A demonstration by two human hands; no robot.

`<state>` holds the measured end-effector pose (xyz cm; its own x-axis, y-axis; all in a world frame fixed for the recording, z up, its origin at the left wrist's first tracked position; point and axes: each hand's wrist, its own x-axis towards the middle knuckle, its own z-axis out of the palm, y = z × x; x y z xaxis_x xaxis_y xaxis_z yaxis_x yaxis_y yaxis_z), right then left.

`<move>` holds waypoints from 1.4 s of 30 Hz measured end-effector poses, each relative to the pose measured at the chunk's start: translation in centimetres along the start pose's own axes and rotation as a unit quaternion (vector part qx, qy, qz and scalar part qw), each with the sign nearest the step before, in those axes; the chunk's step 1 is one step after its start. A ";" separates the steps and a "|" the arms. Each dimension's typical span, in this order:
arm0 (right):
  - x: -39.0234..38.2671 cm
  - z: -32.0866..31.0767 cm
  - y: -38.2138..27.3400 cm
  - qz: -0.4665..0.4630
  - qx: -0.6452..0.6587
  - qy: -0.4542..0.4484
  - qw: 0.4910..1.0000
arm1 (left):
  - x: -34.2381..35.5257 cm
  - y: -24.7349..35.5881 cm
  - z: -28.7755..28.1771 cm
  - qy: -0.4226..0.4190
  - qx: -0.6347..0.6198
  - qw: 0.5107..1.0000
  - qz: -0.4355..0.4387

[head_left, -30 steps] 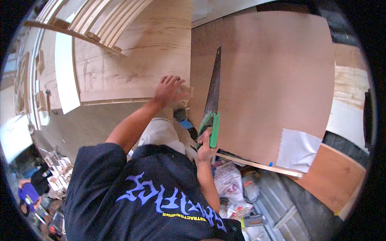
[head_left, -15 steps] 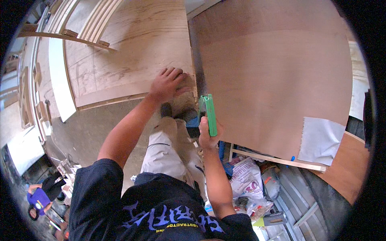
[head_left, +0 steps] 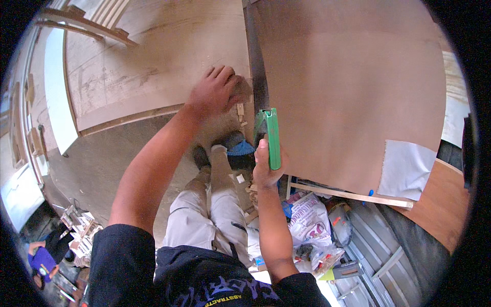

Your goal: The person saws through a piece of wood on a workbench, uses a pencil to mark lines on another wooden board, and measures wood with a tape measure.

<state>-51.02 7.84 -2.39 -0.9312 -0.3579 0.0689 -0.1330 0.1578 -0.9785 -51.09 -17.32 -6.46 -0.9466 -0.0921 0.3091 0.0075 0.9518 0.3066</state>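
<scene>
My right hand [head_left: 264, 166] grips the green handle [head_left: 271, 137] of a hand saw. Its dark blade [head_left: 257, 66] runs up along the left edge of a large brown plywood sheet [head_left: 348, 87], in the gap between two sheets. My left hand [head_left: 217, 92] presses flat on the corner of the lighter, scuffed plywood sheet [head_left: 153, 61] to the left of the blade. My legs in light trousers and dark shoes stand below the cut.
A pale wooden strip [head_left: 353, 195] sticks out under the brown sheet. Printed bags and small clutter [head_left: 312, 225] lie on the floor at the right. A wooden frame [head_left: 87, 25] leans at top left. A white board [head_left: 56, 92] stands at left. Grey concrete floor [head_left: 112, 158] lies at lower left.
The saw has gone from slanted across the board edge to nearly upright, its handle pushed further up. My left hand stays pressed on the light sheet. My view has moved closer.
</scene>
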 end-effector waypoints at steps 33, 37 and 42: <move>1.2 1.3 0.4 0.056 -0.001 0.025 0.998 | 0.0 -0.2 -0.5 -0.037 -0.047 0.998 0.001; 3.3 0.7 0.0 0.063 -0.013 -0.020 0.998 | 0.1 0.2 -0.1 -0.039 -0.064 0.997 -0.007; -2.0 -0.5 1.7 0.070 0.020 0.004 0.997 | 0.1 -0.3 -0.6 -0.011 -0.039 0.999 0.007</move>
<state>-49.62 9.30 -4.10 -0.9423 -0.3279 -0.0676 0.0121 0.1685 -0.9856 -50.99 -17.81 -6.02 -0.9531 -0.0725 0.2937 0.0443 0.9270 0.3725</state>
